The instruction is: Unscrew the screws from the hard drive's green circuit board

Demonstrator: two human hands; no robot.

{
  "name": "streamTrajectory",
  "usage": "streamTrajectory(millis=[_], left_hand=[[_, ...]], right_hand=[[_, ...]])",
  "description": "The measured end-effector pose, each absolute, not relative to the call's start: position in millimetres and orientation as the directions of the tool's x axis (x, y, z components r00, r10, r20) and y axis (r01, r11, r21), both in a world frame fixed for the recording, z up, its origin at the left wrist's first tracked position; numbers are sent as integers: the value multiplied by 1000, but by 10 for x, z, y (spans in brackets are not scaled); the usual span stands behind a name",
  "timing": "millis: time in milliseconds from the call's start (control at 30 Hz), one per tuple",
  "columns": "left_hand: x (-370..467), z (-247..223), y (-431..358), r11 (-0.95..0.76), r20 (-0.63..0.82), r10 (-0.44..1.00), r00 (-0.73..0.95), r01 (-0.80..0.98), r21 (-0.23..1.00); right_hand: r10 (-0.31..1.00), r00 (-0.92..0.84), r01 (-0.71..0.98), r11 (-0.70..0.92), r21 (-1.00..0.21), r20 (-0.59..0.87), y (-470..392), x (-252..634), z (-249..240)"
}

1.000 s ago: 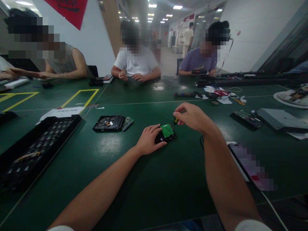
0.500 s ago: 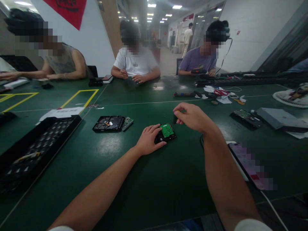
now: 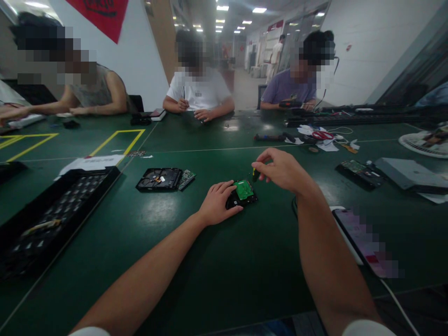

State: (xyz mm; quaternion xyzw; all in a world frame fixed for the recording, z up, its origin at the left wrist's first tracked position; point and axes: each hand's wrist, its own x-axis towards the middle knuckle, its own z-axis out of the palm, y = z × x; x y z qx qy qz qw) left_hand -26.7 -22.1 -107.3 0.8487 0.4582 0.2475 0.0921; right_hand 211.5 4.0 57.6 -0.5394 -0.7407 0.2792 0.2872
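Observation:
A black hard drive (image 3: 250,199) with a green circuit board (image 3: 244,190) facing up lies on the green table in front of me. My left hand (image 3: 217,203) grips it from the left, thumb along the near side and fingers over the far part. Between the thumb and fingers of my right hand (image 3: 276,169) is a small screwdriver with a black and yellow handle (image 3: 255,175), held upright at the drive's far right corner. Its tip is too small to make out. Left of the drive sit an opened drive casing (image 3: 159,179) and a loose circuit board (image 3: 186,178).
A long black tray (image 3: 59,210) stands at the left. On the right are a phone (image 3: 360,240), another drive (image 3: 360,173) and a grey box (image 3: 409,173). Red-handled scissors (image 3: 322,135) lie among scraps farther back. Several people sit across the table.
More yellow shows on the screwdriver's handle in my right hand, as if turned slightly. My left hand and the hard drive keep their place. The whole view has shifted a little.

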Motion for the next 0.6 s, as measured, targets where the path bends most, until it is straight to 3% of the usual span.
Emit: streamTrajectory(millis=[333, 600], left_hand=[[-263, -1050, -238, -557, 325, 828, 457, 734, 387], [-271, -1061, -223, -558, 321, 828, 460, 736, 384]], right_hand=[[932, -324, 613, 336, -715, 160, 48, 2129, 590], [909, -363, 662, 406, -630, 204, 58, 2149, 605]])
